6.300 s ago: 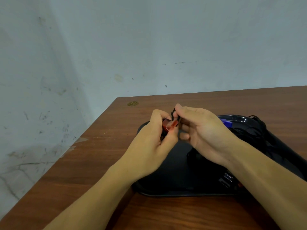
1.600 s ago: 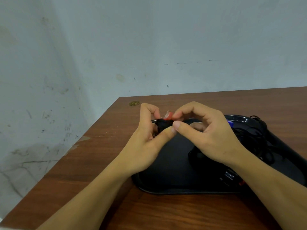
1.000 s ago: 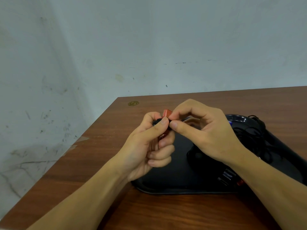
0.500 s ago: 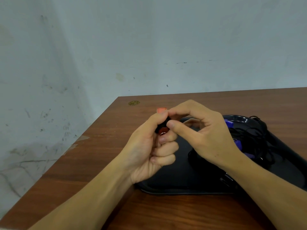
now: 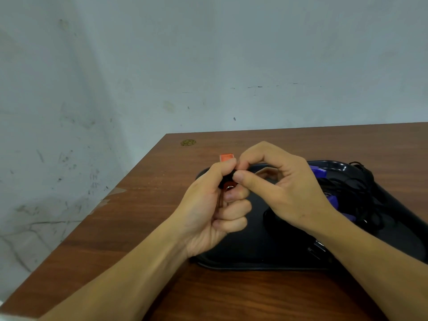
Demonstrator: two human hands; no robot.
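Observation:
My left hand [image 5: 209, 212] grips a small red and black part [image 5: 227, 157], held upright above the left end of a black tray [image 5: 254, 260]. Its orange-red top sticks out above my left thumb, and a red bit with a metal edge shows lower down between my fingers. My right hand [image 5: 284, 188] meets it from the right, thumb and forefinger pinching the black middle of the same part. Most of the part is hidden by my fingers.
The tray lies on a brown wooden table [image 5: 139, 228] and holds a tangle of black cables [image 5: 361, 195] and purple connectors [image 5: 317, 171] under my right wrist. A round brass fitting [image 5: 188, 142] sits near the table's far left corner. A grey wall stands behind and to the left.
Over the last seconds both hands turned the part from lying sideways to upright. In the last half second the hands hardly moved.

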